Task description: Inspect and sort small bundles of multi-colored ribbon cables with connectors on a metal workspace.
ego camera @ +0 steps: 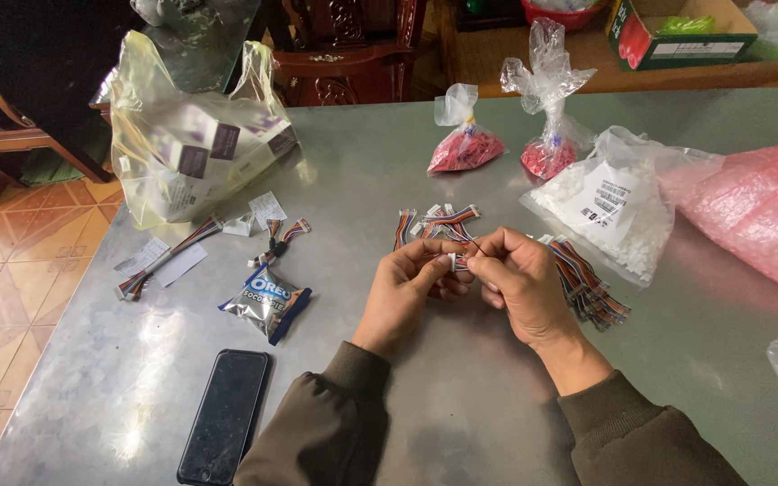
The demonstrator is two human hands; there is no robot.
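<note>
We pinch a small white connector between our left hand and right hand above the metal table, with wire bundles just right and a phone nearer left.

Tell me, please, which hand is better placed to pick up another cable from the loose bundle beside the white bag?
Probably the right hand: the rainbow cable bundle lies just beside it, while the left hand pinches the white connector.

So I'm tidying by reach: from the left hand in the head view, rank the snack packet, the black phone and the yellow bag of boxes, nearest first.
Measured from the left hand:
1. Snack packet, just to its left.
2. Black phone, lower left, near the table edge.
3. Yellow bag of boxes, far upper left.
</note>
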